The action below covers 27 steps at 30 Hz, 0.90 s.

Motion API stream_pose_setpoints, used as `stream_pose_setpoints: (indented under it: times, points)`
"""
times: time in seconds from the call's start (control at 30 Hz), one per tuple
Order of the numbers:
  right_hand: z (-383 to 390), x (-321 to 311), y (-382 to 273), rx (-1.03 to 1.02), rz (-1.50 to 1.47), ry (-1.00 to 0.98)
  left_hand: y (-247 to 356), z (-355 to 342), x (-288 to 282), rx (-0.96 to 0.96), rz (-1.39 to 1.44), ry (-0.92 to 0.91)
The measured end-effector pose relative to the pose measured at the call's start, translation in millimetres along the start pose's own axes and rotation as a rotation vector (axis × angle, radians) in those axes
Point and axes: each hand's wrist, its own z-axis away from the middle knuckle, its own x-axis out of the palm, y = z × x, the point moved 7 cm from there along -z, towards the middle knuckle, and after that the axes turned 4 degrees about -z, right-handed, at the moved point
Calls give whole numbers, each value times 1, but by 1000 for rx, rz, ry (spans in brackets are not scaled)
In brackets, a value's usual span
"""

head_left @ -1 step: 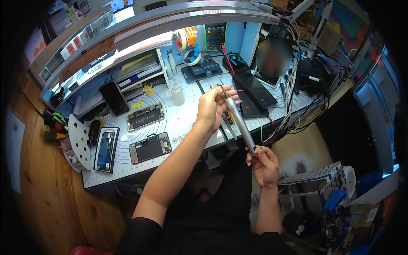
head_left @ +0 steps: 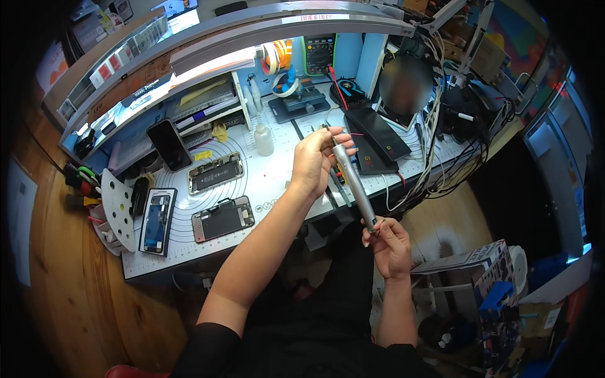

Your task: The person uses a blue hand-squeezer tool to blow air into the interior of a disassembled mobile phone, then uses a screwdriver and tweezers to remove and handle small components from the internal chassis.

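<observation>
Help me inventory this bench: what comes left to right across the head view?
White perforated holder, blue-fronted phone part, opened phone with black battery, white bottle, left hand, silver cylindrical tool, right hand.

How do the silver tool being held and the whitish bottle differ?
The silver tool is long and slim; the whitish bottle is shorter and stouter. The tool shines like metal; the bottle looks cloudy. The tool slants between the left hand and right hand; the bottle stands upright on the white mat.
</observation>
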Motion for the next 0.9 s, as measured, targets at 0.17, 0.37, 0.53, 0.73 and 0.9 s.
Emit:
stream_pose_setpoints:
  times: [0.17, 0.37, 0.53, 0.73, 0.9]
  points:
    - [8, 39, 20, 163, -83, -161, 1, 14, 3, -15, -158, 70]
    - [38, 34, 22, 58, -7, -170, 47, -23, -42, 261, -258, 252]
    - [51, 9, -5, -61, 136, -52, -2, -10, -15, -373, -1160, -70]
    - [46, 15, -9, -86, 116, -68, -8, -2, 5, -181, -1301, -125]
    - [47, 23, 5, -82, 98, -120, 14, 36, 2, 189, -1026, 129]
